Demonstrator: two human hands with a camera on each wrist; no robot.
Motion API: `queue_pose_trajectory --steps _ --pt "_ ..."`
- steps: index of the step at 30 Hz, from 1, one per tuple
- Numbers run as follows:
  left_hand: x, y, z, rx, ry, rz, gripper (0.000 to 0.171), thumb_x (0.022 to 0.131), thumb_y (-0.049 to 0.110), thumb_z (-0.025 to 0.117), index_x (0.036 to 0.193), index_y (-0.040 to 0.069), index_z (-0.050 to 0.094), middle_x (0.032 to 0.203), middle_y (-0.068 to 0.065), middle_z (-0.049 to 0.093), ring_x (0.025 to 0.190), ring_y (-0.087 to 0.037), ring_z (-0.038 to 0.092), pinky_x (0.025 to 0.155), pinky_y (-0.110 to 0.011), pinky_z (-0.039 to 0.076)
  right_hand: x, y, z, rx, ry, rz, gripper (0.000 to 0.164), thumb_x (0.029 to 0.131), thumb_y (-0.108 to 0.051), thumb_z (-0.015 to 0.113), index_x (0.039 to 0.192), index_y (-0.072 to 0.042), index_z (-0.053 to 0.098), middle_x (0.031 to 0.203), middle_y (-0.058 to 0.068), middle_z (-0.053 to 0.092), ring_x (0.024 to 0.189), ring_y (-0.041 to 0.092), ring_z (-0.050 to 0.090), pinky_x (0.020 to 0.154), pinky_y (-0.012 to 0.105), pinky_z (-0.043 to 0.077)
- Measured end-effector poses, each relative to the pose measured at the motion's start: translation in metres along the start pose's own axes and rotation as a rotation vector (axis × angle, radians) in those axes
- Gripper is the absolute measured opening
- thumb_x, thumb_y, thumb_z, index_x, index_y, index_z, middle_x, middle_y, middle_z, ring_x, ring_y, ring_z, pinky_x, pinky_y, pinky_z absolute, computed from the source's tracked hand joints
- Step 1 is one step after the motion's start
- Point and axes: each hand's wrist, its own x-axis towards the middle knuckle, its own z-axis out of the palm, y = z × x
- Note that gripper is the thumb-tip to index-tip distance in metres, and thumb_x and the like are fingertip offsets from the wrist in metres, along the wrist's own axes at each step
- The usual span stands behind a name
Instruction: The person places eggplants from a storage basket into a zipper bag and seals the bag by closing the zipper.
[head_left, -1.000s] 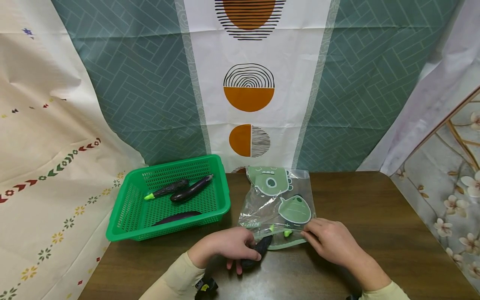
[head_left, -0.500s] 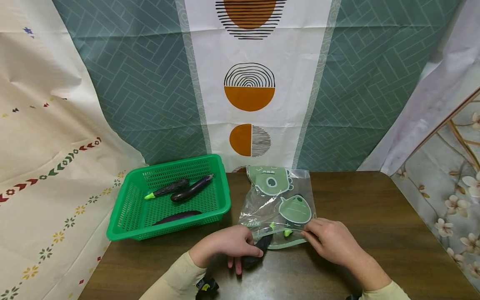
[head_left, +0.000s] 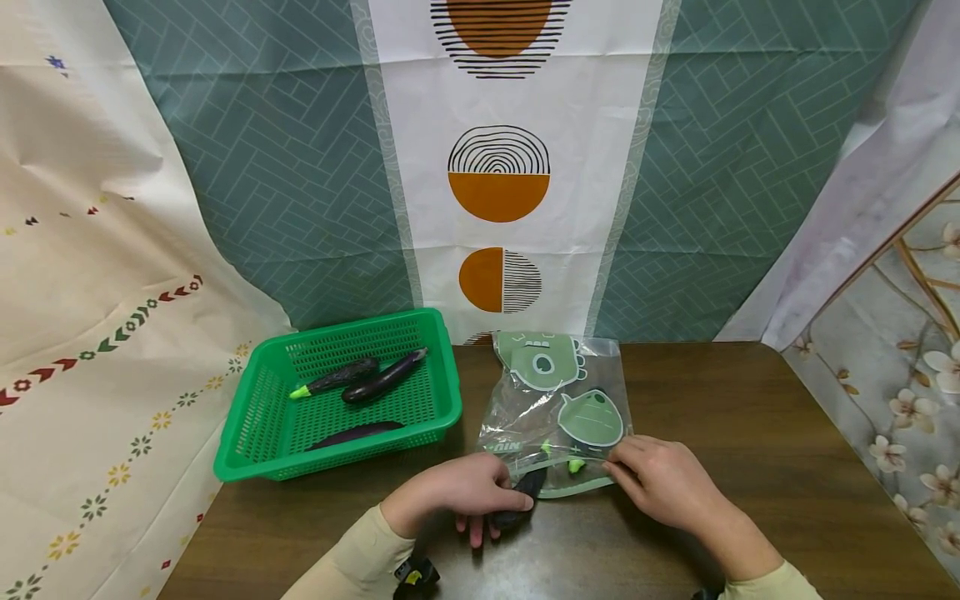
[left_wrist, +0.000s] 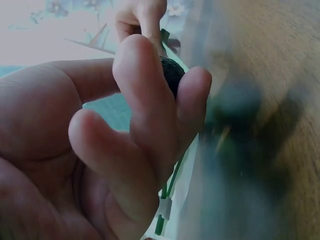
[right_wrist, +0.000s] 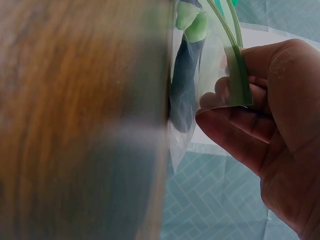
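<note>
My left hand [head_left: 474,487] grips a dark eggplant [head_left: 517,504] by its near end. Its green-tipped far end lies inside the mouth of a clear zip bag [head_left: 525,412] printed with green cartoon figures. In the left wrist view the eggplant's blunt end [left_wrist: 172,73] shows between my fingers. With thumb and fingers my right hand [head_left: 660,479] pinches the right corner of the bag's green-edged mouth [right_wrist: 240,75]. Another eggplant [right_wrist: 185,90] with a green cap lies inside the bag, seen through the plastic in the right wrist view.
A green plastic basket [head_left: 225,450] stands at the left on the brown wooden table [head_left: 712,400], holding several dark eggplants [head_left: 384,379]. Behind the table hangs a patterned cloth [head_left: 300,167], close to the bag's far end.
My left hand has edged slightly right and forward, moving the eggplant a little further into the bag's mouth. The right hand stays at the bag's corner.
</note>
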Motion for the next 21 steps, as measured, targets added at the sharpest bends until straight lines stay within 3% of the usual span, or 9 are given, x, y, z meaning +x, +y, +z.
queue_pose_trajectory --steps 11,21 --pt "0.002 -0.0015 0.0018 -0.037 -0.022 0.047 0.033 0.103 0.035 0.077 0.087 0.007 0.068 0.074 -0.008 0.076 0.044 -0.012 0.063 0.038 -0.025 0.04 0.001 0.0007 -0.0004 -0.006 0.013 -0.011 0.023 0.085 -0.015 0.094 0.091 -0.025 0.074 0.085 -0.018 0.068 0.076 0.003 0.064 0.06 0.03 0.054" --pt "0.0028 -0.0012 0.0012 -0.049 -0.046 0.069 0.026 0.1 0.022 0.079 0.083 0.007 0.066 0.073 -0.013 0.074 0.042 -0.012 0.06 0.037 -0.023 0.038 0.0008 0.0009 0.0006 0.001 0.031 -0.02 0.024 0.084 -0.015 0.095 0.09 -0.026 0.074 0.085 -0.018 0.067 0.074 0.004 0.064 0.058 0.03 0.053"
